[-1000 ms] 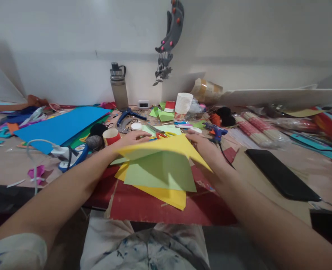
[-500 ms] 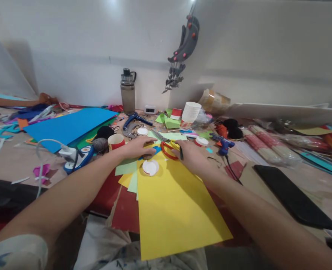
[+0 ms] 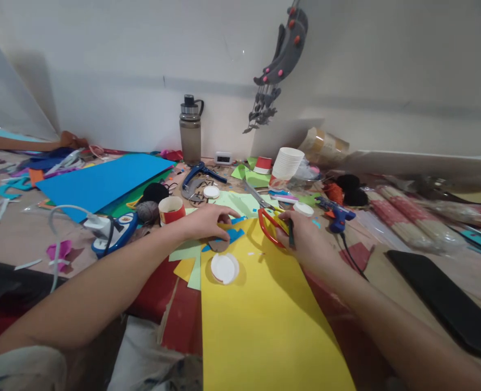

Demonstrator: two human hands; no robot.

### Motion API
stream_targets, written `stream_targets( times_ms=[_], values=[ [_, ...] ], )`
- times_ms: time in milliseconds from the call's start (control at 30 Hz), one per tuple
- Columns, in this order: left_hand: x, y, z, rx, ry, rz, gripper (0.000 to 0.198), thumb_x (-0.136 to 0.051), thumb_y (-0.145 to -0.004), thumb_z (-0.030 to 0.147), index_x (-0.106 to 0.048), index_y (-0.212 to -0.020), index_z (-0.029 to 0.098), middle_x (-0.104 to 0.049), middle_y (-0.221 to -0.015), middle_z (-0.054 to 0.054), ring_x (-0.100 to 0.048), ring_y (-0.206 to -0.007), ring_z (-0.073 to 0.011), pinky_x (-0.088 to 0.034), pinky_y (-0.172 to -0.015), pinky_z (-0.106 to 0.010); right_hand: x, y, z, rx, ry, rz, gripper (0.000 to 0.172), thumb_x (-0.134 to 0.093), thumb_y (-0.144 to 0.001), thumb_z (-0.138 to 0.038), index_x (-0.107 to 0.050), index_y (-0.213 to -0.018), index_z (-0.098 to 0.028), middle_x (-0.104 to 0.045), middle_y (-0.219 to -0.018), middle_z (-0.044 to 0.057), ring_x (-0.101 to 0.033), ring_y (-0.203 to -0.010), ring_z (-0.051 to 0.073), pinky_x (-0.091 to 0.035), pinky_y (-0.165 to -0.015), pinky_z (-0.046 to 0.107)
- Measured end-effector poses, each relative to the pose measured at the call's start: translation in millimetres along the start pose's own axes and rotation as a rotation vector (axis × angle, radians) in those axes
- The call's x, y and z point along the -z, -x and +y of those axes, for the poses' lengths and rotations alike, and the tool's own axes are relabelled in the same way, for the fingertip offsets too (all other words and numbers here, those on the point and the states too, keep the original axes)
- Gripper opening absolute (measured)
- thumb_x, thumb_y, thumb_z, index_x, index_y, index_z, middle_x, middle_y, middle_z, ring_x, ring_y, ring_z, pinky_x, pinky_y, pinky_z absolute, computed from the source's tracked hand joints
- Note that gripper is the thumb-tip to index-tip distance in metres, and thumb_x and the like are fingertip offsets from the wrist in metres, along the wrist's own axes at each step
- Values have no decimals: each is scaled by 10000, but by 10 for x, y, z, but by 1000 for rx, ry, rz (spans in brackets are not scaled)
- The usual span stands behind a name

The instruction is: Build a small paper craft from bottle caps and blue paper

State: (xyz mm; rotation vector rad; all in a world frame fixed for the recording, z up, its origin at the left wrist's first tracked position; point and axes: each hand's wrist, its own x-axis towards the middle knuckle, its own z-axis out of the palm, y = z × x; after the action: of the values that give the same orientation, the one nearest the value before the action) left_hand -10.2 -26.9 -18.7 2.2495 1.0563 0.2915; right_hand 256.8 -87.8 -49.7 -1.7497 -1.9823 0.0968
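A yellow sheet lies in front of me, reaching over my lap. Over its far left corner my left hand rests, thumb and fingers apart, beside blue paper scraps and a small brown round piece. Just nearer to me sits a shallow white paper-cup base. My right hand is closed at the red and yellow handles of the scissors, whose blades point away to the left. A dark pen-like stick also shows at its fingers.
Behind stand a red cup, stacked white cups and a water bottle. Left are blue sheets and a power strip. Right lie a glue gun and a black phone-like slab.
My right hand and the scissors have shifted right, away from my left hand. The blue scraps and the brown piece show more fully. The view has tilted slightly.
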Motion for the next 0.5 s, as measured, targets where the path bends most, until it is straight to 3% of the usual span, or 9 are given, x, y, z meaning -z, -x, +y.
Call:
stream_targets(
  times_ms=[200, 367, 433, 500],
  values=[
    [-30, 70, 92, -153, -4, -115, 530, -778, -676, 382, -684, -1177, 239, -706, -1102, -42, -644, -986, -204, -475, -818, -273, -17, 197, 88, 26, 7, 14, 307, -529, -794, -341, -607, -1025, -156, -668, -834, 112, -626, -712, 244, -456, -612, 329],
    [-28, 56, 28, 41, 243, 18, 298, -583, -857, 354, -692, -1073, 179, -728, -921, -49, -660, -753, -145, -498, -686, -263, -149, 241, 127, 18, 8, 37, 327, -519, -788, -341, -605, -1054, -169, -672, -841, 92, -629, -769, 238, -466, -666, 324],
    [-40, 28, -9, 59, 192, 65, 234, -556, -860, 267, -699, -1016, 169, -724, -898, -53, -648, -698, -133, -495, -658, -261, -197, 259, 151, 40, 17, 68, 347, -508, -795, -359, -597, -1071, -167, -672, -907, 113, -628, -838, 260, -477, -715, 353],
    [-52, 2, -30, -23, 35, 81, 195, -566, -833, 188, -724, -948, 179, -721, -927, -56, -650, -770, -142, -494, -722, -269, -224, 278, 167, 58, 19, 89, 359, -492, -806, -362, -588, -1086, -159, -665, -973, 137, -621, -896, 280, -482, -753, 382]
  ],
)
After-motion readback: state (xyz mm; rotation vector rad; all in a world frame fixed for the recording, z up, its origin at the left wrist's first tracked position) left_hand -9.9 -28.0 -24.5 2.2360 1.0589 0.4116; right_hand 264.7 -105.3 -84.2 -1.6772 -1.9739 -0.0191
